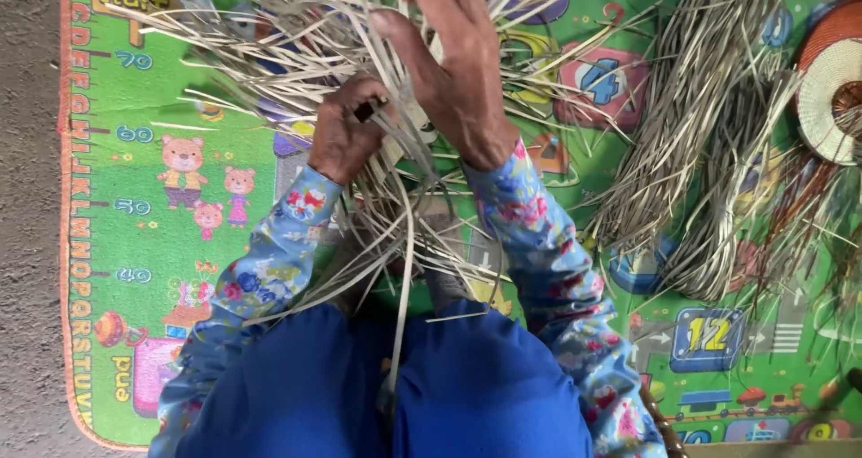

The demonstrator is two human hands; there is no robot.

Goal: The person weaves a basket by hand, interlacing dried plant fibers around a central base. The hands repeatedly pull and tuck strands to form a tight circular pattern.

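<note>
While both hands' grip pinches pale reed strips point(359, 90), left hand point(346, 135), right hand point(458, 81), loose bundle point(709, 153) near

Pale dried reed strips point(377, 153) fanned out loosely, crossed in tangled bunch over green play mat, long ends trailing down toward blue lap.

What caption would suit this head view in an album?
Two hands, left and right, work pale reed strips above a colourful play mat.
</note>
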